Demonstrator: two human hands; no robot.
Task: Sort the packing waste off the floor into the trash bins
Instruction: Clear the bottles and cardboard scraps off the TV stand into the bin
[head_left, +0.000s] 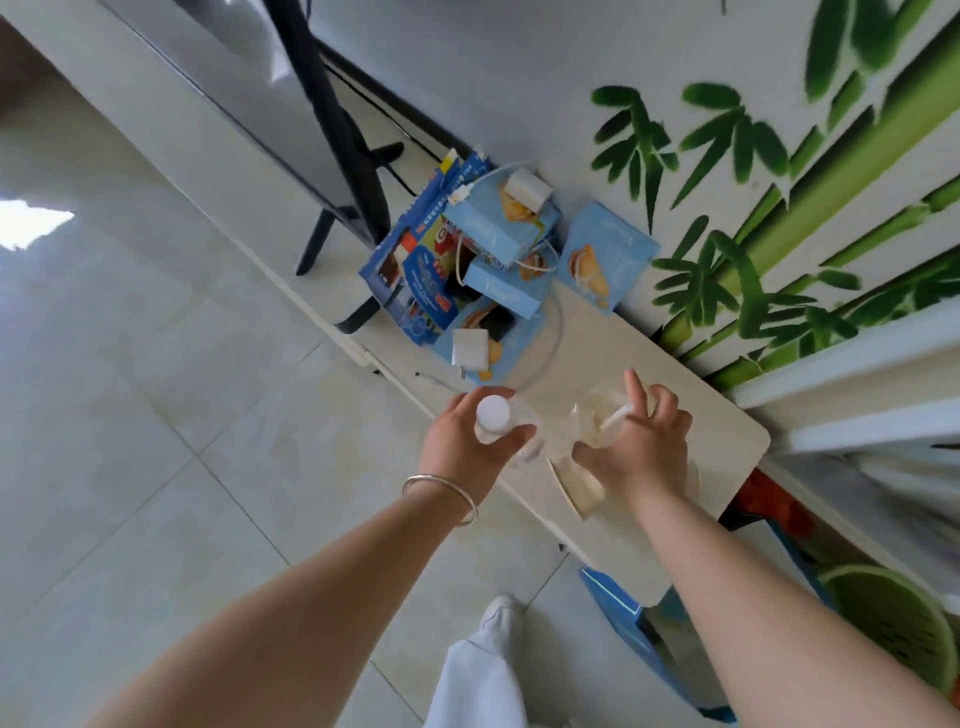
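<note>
Both hands are already full, so what matters now is which way the bins lie from them. The left hand (470, 441) has its fingers and thumb curled round a clear bottle (506, 431) just below its white cap (493, 411). The bottle stands upright, long axis straight up at the camera, with the cap poking out above the fingers.

The right hand (641, 447) grips a clear plastic cup (597, 415) at the rim. Its thumb wraps the near side, and a white straw (615, 418) slants out from between the fingers. One finger sticks out straight; the others bend round the cup. A paper cup (576, 486) lies on its side just under that hand's wrist, touching the low table (727, 452).

Beyond the fingertips, well away, blue boxes (498, 234) sit piled against the wall. Behind the right forearm, near the elbow, a green basket (893, 623) and a blue bin (623, 608) wait. The right hand is nearer them, I reckon, so both loads must travel back towards the body.
</note>
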